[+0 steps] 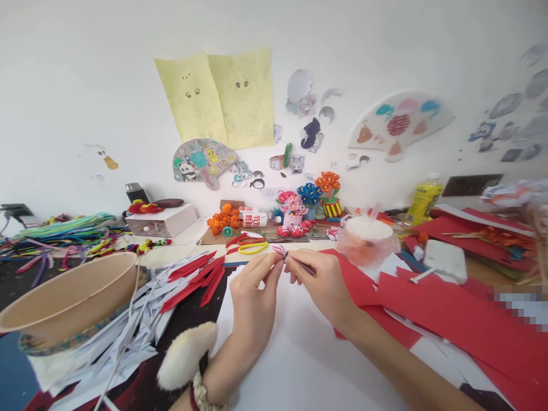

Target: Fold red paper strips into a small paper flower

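Both my hands meet over the white sheet in the middle of the table. My left hand pinches a small red-and-white rolled paper piece at its fingertips. My right hand is closed on a thin stick that runs into that paper piece. A fluffy cream pompom hangs at my left wrist. Red paper strips and white strips lie just left of my hands.
A tan paper bowl stands at the front left. Yellow-handled scissors, glue sticks and paper flowers sit behind my hands. A bagged white round thing, red paper sheets, a yellow bottle and pipe cleaners fill the sides.
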`<state>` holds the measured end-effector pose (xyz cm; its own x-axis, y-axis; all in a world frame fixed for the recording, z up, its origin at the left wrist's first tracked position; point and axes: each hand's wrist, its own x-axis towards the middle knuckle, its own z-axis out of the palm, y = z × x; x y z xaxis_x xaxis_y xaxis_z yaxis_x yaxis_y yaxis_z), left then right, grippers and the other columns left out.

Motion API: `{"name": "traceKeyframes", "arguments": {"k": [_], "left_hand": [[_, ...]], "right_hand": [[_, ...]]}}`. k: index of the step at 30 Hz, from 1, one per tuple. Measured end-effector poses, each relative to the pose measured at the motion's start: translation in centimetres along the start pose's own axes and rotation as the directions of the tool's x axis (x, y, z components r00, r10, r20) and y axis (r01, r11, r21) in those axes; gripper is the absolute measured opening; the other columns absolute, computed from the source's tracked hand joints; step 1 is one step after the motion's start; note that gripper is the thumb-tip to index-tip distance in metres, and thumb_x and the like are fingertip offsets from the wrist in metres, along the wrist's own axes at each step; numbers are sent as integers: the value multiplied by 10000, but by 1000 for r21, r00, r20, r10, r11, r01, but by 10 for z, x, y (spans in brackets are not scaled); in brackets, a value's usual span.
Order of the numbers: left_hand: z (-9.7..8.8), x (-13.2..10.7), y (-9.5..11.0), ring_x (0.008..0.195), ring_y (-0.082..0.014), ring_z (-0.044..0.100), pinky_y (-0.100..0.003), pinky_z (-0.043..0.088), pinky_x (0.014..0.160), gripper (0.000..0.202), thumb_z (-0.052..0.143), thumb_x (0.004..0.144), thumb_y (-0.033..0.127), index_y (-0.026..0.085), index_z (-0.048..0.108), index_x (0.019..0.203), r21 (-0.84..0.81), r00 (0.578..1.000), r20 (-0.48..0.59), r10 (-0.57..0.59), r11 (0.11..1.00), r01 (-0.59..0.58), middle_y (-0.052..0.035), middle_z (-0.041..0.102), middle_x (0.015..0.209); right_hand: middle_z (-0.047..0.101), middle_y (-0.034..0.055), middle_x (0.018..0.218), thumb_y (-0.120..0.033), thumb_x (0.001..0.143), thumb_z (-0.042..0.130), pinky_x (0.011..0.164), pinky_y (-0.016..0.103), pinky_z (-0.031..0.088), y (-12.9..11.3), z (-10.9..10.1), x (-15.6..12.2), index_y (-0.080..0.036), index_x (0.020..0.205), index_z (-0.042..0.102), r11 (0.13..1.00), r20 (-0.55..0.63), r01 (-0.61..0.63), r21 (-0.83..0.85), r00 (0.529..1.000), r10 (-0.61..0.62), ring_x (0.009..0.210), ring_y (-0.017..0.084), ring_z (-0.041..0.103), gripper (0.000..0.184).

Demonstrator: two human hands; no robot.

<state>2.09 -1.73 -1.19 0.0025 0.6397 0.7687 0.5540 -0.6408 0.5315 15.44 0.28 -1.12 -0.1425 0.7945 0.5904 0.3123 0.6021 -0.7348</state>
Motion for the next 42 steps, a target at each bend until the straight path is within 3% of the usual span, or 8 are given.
{"name": "traceKeyframes", "arguments": {"k": [8, 16, 26, 31, 35, 42], "left_hand": [[-2, 5, -9, 610, -105, 504, -223, 424, 577, 117, 522, 881, 139, 187, 629, 883, -37, 981, 193, -25, 999, 33, -9, 632, 783], [-1, 7, -16, 652, -122, 554, -240, 444, 613, 115, 527, 856, 115, 199, 603, 875, 66, 984, 171, 60, 995, -72, -12, 660, 794], [-1, 9, -25, 711, -129, 563, -240, 430, 663, 101, 487, 909, 160, 194, 550, 838, 117, 975, 214, 63, 989, -89, 5, 617, 764], [-2, 11, -25, 762, -146, 548, -264, 422, 685, 120, 434, 941, 204, 190, 522, 862, 158, 962, 272, 6, 986, -51, -10, 606, 801], [-7, 13, -23, 778, -154, 535, -279, 420, 711, 118, 435, 931, 203, 188, 514, 845, 108, 956, 294, -8, 994, -25, -16, 597, 790], [-8, 14, -21, 726, -149, 515, -276, 424, 684, 127, 427, 916, 203, 192, 496, 810, 21, 970, 244, -17, 1000, 12, -16, 558, 764]], "right_hand": [[546, -12, 607, -217, 936, 416, 536, 213, 367, 2, 1, -1, -187, 648, 523, 999, 83, -7, -54, 996, 11, 548, 117, 506, 309], [536, -11, 617, -222, 928, 390, 549, 235, 360, 2, -3, 2, -200, 636, 482, 999, 175, -45, 5, 984, 43, 584, 134, 497, 307], [529, -12, 623, -151, 871, 368, 558, 219, 387, 3, -2, 2, -183, 610, 470, 989, 238, -120, 91, 967, 95, 602, 115, 497, 283], [545, -21, 649, -224, 835, 493, 412, 187, 364, 1, -10, 6, -175, 777, 585, 950, 365, -245, 194, 917, 162, 539, 105, 491, 119], [579, -9, 623, -340, 887, 496, 445, 192, 441, 0, -18, 9, -160, 913, 633, 922, 469, -296, 249, 870, 153, 522, 110, 548, 228], [544, -21, 489, -382, 881, 515, 417, 193, 412, -4, -11, 5, -172, 627, 570, 951, 290, -280, 134, 928, 233, 430, 102, 528, 334]]}}
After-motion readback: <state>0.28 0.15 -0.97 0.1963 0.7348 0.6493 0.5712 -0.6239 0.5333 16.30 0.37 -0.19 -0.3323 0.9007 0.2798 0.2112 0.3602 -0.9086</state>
